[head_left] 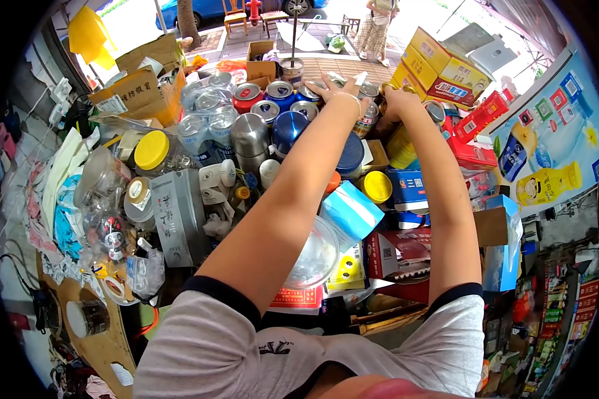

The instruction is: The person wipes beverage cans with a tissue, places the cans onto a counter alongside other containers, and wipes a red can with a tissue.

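Both my arms reach out across a crowded stall. My left hand lies over the tops of several cans, its fingers spread; a white scrap, perhaps tissue, shows beside it. Under its wrist stands a printed can. My right hand bends its fingers down among cans near the yellow boxes, and what they grip is hidden. Left of my left hand are a blue can and a red can. A steel tumbler and a dark blue flask stand closer to me.
Yellow cartons are stacked at the far right, with a drink poster beyond. Clear bottles and a yellow-lidded jar crowd the left. Nearer me are a light blue box and a clear round lid. A person stands outside.
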The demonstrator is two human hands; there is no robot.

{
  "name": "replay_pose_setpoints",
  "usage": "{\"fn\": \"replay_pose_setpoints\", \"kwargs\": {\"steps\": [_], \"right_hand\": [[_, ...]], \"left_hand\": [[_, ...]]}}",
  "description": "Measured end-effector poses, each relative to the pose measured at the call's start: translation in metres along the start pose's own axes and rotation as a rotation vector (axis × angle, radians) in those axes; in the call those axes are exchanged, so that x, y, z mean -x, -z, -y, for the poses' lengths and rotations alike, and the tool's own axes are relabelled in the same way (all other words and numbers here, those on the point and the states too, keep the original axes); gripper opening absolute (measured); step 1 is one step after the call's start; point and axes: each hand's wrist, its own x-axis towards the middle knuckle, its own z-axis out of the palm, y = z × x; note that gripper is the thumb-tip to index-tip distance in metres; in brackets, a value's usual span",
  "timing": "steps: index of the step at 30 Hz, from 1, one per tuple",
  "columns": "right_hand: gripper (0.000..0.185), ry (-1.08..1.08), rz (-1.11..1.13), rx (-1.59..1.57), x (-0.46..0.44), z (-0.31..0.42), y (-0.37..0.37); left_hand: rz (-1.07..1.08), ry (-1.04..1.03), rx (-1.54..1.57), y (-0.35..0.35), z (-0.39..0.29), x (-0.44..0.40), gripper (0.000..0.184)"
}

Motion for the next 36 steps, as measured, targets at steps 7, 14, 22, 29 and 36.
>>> {"fn": "replay_pose_setpoints", "kwargs": {"steps": [7,14,22,29,36], "right_hand": [[0.083,-0.019,-0.04,-0.09,-0.004,-0.002,-0.006],[0.083,0.039,-0.106,-0.052,-0.007,-0.006,-0.013],[0.078,0.051,-0.128,-0.028,-0.002,-0.005,-0.007],[0.056,0.119,0.001,-0.216,-0.011,-0.046,0.039],[0.051,-0.009,0.011,-0.346,-0.023,-0.118,0.04]], "left_hand": [[0.017,0.007,-0.022,0.002,0.0,0.002,0.061],[-0.002,-0.01,0.006,0.002,0.0,0.003,0.061],[0.028,-0.005,0.003,0.003,0.0,0.003,0.06],[0.016,-0.015,0.001,0.003,0.0,0.003,0.059],[0.035,-0.014,-0.011,0.004,0.0,0.003,0.06]]}}
